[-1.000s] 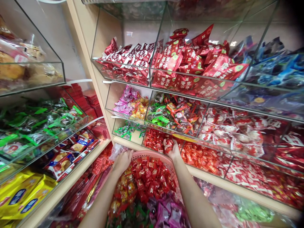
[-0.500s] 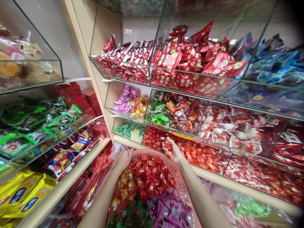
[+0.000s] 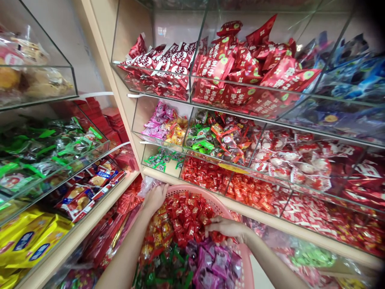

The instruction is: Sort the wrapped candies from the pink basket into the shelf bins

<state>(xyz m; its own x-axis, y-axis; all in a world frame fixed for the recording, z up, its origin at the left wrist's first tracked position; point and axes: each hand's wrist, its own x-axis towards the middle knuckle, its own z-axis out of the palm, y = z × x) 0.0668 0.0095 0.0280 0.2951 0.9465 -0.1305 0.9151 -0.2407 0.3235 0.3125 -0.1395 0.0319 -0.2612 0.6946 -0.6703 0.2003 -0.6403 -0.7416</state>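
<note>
Rising behind everything, the shelving point(image 3: 104, 52) crosses the far side in tiers of wrapped goods, and just in front of it is the pink basket point(image 3: 221, 208), whose near end is cut off by the lower edge of the view, so its full length cannot be told. The left hand point(image 3: 155, 198) lies on the far left part of the rim, touching it, its fingers bent over the edge; how firmly they grip cannot be told. The right hand point(image 3: 227, 228) reaches across the right rim, back of the hand upward and fingers pointing inward to the left, parted and loosely curved, with no sweet seen pinched between them; what is under the palm is hidden. Directly below and leftward of those fingertips is the basket's heap of red sweets point(image 3: 188, 218), with purple sweets point(image 3: 218, 263) nearer the person, green-wrapped sweets point(image 3: 167, 265) beside these and golden sweets point(image 3: 161, 226) along the left wall. The shelf's red sweets point(image 3: 204, 173), in the lowest tier, lie beyond the far rim, forward and slightly left of the right hand, which looks the nearer of the two. The single pieces point every way, sharing no long axis.
</note>
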